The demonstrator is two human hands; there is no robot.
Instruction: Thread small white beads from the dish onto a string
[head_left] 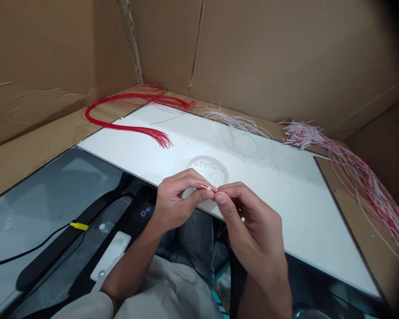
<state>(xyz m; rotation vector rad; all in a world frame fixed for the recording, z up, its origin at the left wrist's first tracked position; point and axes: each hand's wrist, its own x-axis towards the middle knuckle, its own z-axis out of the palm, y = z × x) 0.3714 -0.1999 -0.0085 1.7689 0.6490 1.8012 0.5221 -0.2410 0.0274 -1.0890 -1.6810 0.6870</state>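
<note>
My left hand (176,199) and my right hand (249,226) meet above the near edge of a white board (269,199). Their fingertips pinch a small white part on a short red wire (208,188), with the fingers partly covering it. Just beyond my left fingers sits a round shallow dish (208,170) holding many small white pieces. The hands overlap its near rim. A bundle of long red wires (129,122) lies at the far left of the board, and loose thin white wires (242,126) lie at its far edge.
A mass of red-and-white wires (362,186) spreads over a brown board at the right. Cardboard walls (269,53) rise behind. A dark glass surface (46,195) at the near left carries a black cable with a yellow tag (79,226).
</note>
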